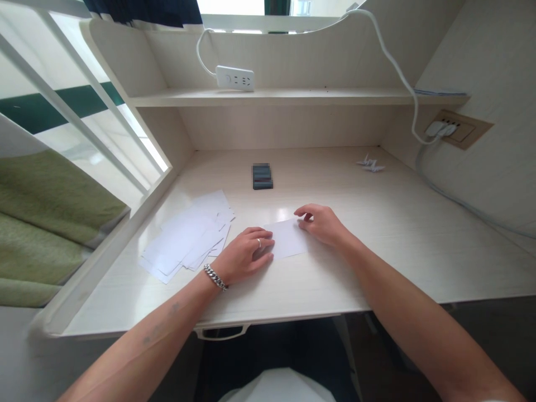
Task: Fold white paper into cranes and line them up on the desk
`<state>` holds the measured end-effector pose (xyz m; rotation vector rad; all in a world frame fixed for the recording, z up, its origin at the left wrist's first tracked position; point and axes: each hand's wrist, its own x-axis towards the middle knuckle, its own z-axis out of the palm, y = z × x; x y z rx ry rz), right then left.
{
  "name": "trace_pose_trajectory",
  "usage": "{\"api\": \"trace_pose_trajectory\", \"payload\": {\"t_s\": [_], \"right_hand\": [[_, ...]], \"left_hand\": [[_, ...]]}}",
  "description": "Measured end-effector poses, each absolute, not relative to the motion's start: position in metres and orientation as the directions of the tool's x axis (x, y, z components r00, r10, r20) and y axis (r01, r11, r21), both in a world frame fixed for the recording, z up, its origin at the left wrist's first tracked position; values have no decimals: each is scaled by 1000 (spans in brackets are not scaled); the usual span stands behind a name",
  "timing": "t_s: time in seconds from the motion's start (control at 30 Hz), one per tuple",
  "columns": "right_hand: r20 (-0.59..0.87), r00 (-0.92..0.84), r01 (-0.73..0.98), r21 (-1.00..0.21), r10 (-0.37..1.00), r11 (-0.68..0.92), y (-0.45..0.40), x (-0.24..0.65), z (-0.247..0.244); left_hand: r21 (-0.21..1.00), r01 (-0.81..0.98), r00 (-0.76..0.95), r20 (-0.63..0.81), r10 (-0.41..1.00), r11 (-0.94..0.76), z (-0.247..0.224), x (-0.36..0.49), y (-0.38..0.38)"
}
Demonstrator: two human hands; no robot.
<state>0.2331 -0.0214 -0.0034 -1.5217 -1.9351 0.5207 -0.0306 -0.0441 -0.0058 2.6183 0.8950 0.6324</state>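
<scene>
Item 1: square white sheet point(290, 241), flat on the pale surface point(397, 262), in front of the wearer and between the 2 hands. It lies there, I would judge, because both forearms reach that spot easily.

Item 2: left hand point(247, 254), ring and chain bracelet point(215, 277) worn. Its fingers are loosely spread, released rather than clenched, resting at the sheet's left edge. Probably placed so to stop the paper sliding; light pressure would be enough.

Item 3: right hand point(325, 224), at the sheet's upper right corner. Thumb and index finger curve toward each other there; from where I stand I cannot tell whether they pinch the paper or merely touch it. The corner seems chosen since a thin flat sheet gives fingers little purchase elsewhere.

Item 4: loose papers point(188, 234), fanned and overlapping, just left of the left hand. Presumably kept within reach yet off the middle.

Item 5: small dark box point(262, 177), its face blurred, standing clear of the hands toward the back.

Item 6: small folded white paper pieces point(371, 163), far right, exact count unclear; perhaps set there out of the way of the elbows.

Item 7: power strip point(235, 78), on the shelf point(293, 100), above the surface.
</scene>
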Motion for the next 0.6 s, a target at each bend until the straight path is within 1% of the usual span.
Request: {"api": "trace_pose_trajectory", "payload": {"t_s": [0.13, 0.23, 0.33, 0.47, 0.6], "right_hand": [[202, -321, 705, -602, 925, 376, -32, 238, -3], [180, -393, 691, -590, 902, 419, -35, 240, -1], [182, -391, 681, -603, 902, 417, -36, 241, 1], [150, -378, 659, -650, 914, 379, -37, 243, 1], [145, -367, 653, -664, 919, 365, -37, 243, 2]], "left_hand": [[435, 513, 710, 270, 651, -740, -3, -29, -44], [445, 530, 696, 259, 670, -722, -3, -28, -44], [465, 545, 670, 258, 696, -697, -3, -27, -44], [486, 563, 644, 250, 723, -669, -2, -26, -44], [490, 555, 637, 269, 722, -672, -4, -24, -44]]}}
